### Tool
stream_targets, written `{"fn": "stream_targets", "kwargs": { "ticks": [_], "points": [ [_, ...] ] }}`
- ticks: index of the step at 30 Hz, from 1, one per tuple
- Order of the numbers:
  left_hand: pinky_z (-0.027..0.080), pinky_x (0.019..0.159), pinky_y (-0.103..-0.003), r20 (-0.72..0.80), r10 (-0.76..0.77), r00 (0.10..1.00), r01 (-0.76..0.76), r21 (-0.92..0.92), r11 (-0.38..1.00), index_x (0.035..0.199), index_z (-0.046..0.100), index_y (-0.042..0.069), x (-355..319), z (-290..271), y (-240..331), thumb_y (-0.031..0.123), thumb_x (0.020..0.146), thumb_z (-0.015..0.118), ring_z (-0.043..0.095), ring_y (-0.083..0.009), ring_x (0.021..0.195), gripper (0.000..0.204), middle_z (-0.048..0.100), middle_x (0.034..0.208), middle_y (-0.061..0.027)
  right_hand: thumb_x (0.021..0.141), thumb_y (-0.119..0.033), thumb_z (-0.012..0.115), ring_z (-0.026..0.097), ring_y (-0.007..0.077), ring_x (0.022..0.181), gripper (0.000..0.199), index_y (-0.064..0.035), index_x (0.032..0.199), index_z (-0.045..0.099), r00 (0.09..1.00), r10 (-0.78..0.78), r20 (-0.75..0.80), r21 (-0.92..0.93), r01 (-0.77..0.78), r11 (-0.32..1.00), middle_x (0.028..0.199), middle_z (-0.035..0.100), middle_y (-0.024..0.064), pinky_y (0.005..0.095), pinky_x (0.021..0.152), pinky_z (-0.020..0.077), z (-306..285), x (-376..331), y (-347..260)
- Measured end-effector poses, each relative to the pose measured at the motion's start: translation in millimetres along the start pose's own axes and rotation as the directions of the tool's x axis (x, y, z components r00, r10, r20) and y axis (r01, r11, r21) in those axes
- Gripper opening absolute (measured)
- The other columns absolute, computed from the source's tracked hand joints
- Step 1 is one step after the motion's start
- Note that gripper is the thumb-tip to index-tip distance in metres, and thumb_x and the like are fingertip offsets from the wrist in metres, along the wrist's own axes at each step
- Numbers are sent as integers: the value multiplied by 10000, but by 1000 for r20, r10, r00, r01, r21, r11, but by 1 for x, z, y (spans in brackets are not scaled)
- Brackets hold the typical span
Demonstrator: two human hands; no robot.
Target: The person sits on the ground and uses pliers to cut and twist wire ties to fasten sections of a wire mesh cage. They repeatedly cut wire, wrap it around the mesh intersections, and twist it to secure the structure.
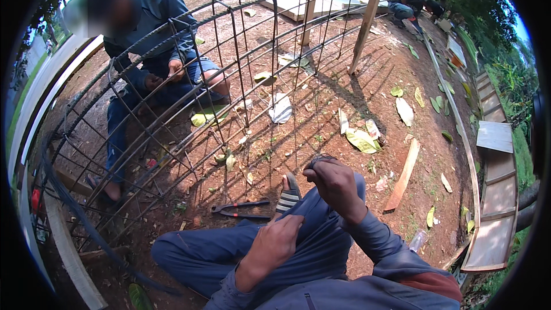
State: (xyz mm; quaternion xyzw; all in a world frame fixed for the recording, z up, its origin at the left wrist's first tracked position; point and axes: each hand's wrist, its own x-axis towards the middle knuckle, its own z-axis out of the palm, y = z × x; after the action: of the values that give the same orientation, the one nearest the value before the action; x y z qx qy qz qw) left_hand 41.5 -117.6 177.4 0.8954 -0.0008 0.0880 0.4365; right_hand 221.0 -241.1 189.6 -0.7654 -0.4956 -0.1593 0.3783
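Right hand [336,183] pinches wire coil [319,159]; left hand [274,242] rests below.

Packages, labels, signs, screens: one possible item recorded.

A clear plastic bottle [417,240] lay on the bare dirt ground [321,115] at the lower right, just beside the person's right elbow; its label, if any, could not be made out. No signs, screens, boxes or printed labels were seen elsewhere among the leaves and boards.
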Motion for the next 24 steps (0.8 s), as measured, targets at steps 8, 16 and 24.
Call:
{"fn": "stream_targets", "kwargs": {
  "ticks": [8, 16, 24],
  "points": [
    [548, 672, -406, -126, 231, 965, -166, 386, 908, 1142, 644, 77, 23, -55, -11, 136, 867, 706, 647, -263, 828, 288, 619, 861, -69, 990, -188, 665, 653, 361, 757, 170, -30, 956, 612, 898, -100, 428, 155, 36, 987, 782, 622, 155, 457, 713, 524, -24, -7, 6],
    [516, 645, -425, -167, 429, 888, -335, 404, 851, 1041, 689, 89, 51, -67, -23, -8, 762, 669, 659, -286, 826, 296, 630, 862, -62, 1062, -240, 578, 617, 373, 697, 214, -28, 1065, 608, 758, -23, 652, 357, -280, 891, 774, 603, 169, 478, 662, 486, -28, -21, -4],
    [506, 713, -403, -372, 297, 879, -274, 115, 955, 1178, 634, 79, 49, -15, -60, 17, 917, 688, 666, -304, 778, 274, 704, 891, -97, 1122, -308, 472, 450, 105, 548, 333, -27, 1024, 623, 773, 113, 624, 752, -634, 181, 624, 483, -25, 353, 692, 475, -14, -30, -22]
  ]
}}
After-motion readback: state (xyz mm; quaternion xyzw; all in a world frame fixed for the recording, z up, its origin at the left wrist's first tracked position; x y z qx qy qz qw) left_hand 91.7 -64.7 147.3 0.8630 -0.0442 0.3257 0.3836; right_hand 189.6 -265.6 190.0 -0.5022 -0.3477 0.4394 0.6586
